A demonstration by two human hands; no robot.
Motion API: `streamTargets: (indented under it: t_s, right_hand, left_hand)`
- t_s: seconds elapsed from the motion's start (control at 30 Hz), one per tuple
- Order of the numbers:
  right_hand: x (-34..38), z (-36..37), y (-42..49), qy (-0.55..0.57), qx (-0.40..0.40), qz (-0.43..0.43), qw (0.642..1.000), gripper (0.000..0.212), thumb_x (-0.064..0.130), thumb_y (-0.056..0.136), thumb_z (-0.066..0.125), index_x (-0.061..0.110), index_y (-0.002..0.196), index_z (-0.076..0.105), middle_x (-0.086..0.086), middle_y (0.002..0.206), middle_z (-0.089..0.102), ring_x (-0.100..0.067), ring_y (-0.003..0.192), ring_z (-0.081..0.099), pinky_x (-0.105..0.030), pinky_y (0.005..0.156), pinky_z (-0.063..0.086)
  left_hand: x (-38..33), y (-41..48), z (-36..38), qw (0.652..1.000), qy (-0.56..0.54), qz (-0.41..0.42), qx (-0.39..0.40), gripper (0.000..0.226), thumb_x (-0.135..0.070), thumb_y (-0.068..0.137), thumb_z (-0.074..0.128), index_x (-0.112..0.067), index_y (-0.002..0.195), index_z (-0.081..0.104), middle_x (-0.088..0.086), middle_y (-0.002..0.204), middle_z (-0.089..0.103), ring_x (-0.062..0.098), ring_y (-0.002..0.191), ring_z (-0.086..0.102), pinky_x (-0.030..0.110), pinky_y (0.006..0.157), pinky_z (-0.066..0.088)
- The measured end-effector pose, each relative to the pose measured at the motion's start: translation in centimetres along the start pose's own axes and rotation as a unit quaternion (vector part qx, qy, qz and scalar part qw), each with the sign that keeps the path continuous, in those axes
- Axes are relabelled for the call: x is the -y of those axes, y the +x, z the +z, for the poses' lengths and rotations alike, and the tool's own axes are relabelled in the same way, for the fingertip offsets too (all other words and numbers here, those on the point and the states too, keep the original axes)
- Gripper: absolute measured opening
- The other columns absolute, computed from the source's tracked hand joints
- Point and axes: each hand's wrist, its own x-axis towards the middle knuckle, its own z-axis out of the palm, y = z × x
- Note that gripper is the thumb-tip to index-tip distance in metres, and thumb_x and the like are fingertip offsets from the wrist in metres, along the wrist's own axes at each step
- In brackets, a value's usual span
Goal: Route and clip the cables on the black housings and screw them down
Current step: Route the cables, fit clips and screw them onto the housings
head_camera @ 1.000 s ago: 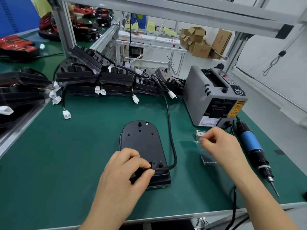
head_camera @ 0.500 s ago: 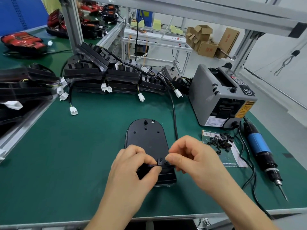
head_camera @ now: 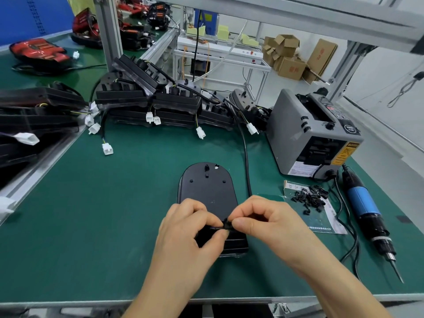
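Clip (head_camera: 227, 224) between left grip (head_camera: 190, 232) and right grip (head_camera: 263, 221), atop housing (head_camera: 207, 191)

- Workbench, green mat (head_camera: 91, 214): is spanning the foreground, its metal front edge running along the bottom.
- Aluminium post (head_camera: 107, 31): is rising from the bench's far edge at the left, carrying an overhead beam (head_camera: 298, 17).
- White frame table (head_camera: 220, 53): is standing beyond the far edge.
- Cardboard boxes (head_camera: 296, 58): are sitting in a pile behind it.
- Blue panel (head_camera: 23, 17): is closing off the far left.
- White wall (head_camera: 378, 65): is running along the right above the pale floor (head_camera: 390, 171), under even light.
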Motion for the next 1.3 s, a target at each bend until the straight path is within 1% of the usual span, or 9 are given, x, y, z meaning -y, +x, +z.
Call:
streamTargets:
  t_s: [0.2, 0.4, 0.6, 0.7, 0.8, 0.87, 0.97, 1.1, 1.3]
  right_hand:
    - [-0.2, 0.0, 0.3, 0.028, 0.005, 0.037, 0.999, 0.018, 0.007, 0.079, 0.072, 0.022, 0.071, 0.071, 0.012, 0.067, 0.067, 0.003, 0.064, 0.058, -0.009, 0.064, 0.044]
    - [-0.1, -0.2, 0.4, 0.001, 0.013, 0.051, 0.999, 0.017, 0.01, 0.08, 0.072, 0.024, 0.069, 0.071, 0.012, 0.069, 0.068, 0.002, 0.067, 0.06, -0.01, 0.066, 0.045]
    - [0.2, -0.1, 0.8, -0.076, 0.014, 0.039, 0.996, 0.012, 0.018, 0.078, 0.074, 0.022, 0.072, 0.064, 0.016, 0.061, 0.061, 0.004, 0.057, 0.051, -0.008, 0.056, 0.038]
    - [0.4, 0.0, 1.0, -0.114, 0.03, 0.031, 0.993, 0.011, 0.021, 0.079, 0.073, 0.028, 0.076, 0.066, 0.014, 0.068, 0.064, 0.005, 0.063, 0.054, -0.007, 0.061, 0.041]
    - [0.5, -0.1, 1.1, -0.139, 0.041, 0.016, 0.989, 0.016, 0.021, 0.081, 0.072, 0.031, 0.07, 0.067, 0.02, 0.073, 0.064, 0.007, 0.065, 0.054, -0.007, 0.063, 0.041]
    - [0.4, -0.3, 1.2, -0.133, 0.045, 0.021, 0.99, 0.016, 0.02, 0.08, 0.072, 0.03, 0.069, 0.068, 0.02, 0.07, 0.064, 0.006, 0.063, 0.054, -0.007, 0.062, 0.041]
    - [0.3, -0.7, 1.3, -0.117, 0.059, 0.05, 0.99, 0.015, 0.02, 0.079, 0.074, 0.03, 0.068, 0.07, 0.016, 0.067, 0.066, 0.005, 0.062, 0.055, -0.009, 0.062, 0.042]
    - [0.5, -0.9, 1.8, -0.135, 0.089, 0.077, 0.984, 0.019, 0.022, 0.08, 0.074, 0.033, 0.065, 0.07, 0.015, 0.069, 0.068, 0.003, 0.064, 0.058, -0.014, 0.067, 0.047]
    - [1.1, -0.8, 2.7, -0.181, 0.112, 0.074, 0.974, 0.02, 0.023, 0.08, 0.073, 0.032, 0.064, 0.066, 0.021, 0.063, 0.064, 0.008, 0.06, 0.055, -0.008, 0.063, 0.044]
  left_hand:
    - [0.0, -0.1, 0.1, 1.0, 0.0, 0.007, -0.006, 0.005, -0.037, 0.069, 0.067, -0.036, 0.071, 0.063, -0.018, 0.091, 0.05, 0.004, 0.092, 0.046, 0.028, 0.076, 0.039]
    - [0.1, -0.1, 0.2, 1.0, 0.01, 0.018, -0.01, 0.005, -0.036, 0.069, 0.067, -0.036, 0.072, 0.063, -0.018, 0.091, 0.049, 0.002, 0.09, 0.044, 0.029, 0.075, 0.04]
    - [0.2, -0.3, 0.4, 0.999, 0.012, 0.03, -0.029, 0.006, -0.033, 0.069, 0.068, -0.034, 0.073, 0.064, -0.018, 0.089, 0.049, 0.002, 0.09, 0.044, 0.035, 0.072, 0.043]
    - [0.2, -0.3, 0.4, 0.999, 0.009, 0.035, -0.032, 0.006, -0.037, 0.071, 0.065, -0.033, 0.075, 0.063, -0.018, 0.089, 0.049, 0.002, 0.089, 0.044, 0.036, 0.071, 0.044]
    - [0.2, -0.3, 0.1, 0.999, 0.007, 0.039, -0.024, 0.009, -0.041, 0.072, 0.065, -0.033, 0.077, 0.065, -0.019, 0.09, 0.049, 0.002, 0.091, 0.045, 0.031, 0.073, 0.043]
    - [0.3, -0.4, -0.5, 0.999, -0.004, 0.04, -0.001, 0.018, -0.048, 0.075, 0.058, -0.037, 0.087, 0.062, -0.02, 0.094, 0.051, 0.003, 0.097, 0.047, 0.024, 0.077, 0.042]
    - [0.7, -0.6, -1.6, 0.998, -0.002, 0.059, 0.024, 0.014, -0.043, 0.081, 0.054, -0.039, 0.094, 0.059, -0.023, 0.098, 0.054, 0.007, 0.1, 0.052, 0.015, 0.081, 0.039]
    - [0.8, -0.6, -1.9, 0.996, 0.023, 0.083, 0.018, 0.009, -0.025, 0.083, 0.061, -0.034, 0.083, 0.062, -0.021, 0.093, 0.053, 0.008, 0.09, 0.053, 0.018, 0.072, 0.04]
    - [0.8, -0.4, -2.1, 0.99, 0.045, 0.129, 0.024, 0.014, -0.033, 0.089, 0.05, -0.029, 0.084, 0.063, -0.019, 0.093, 0.054, 0.007, 0.086, 0.051, 0.023, 0.071, 0.041]
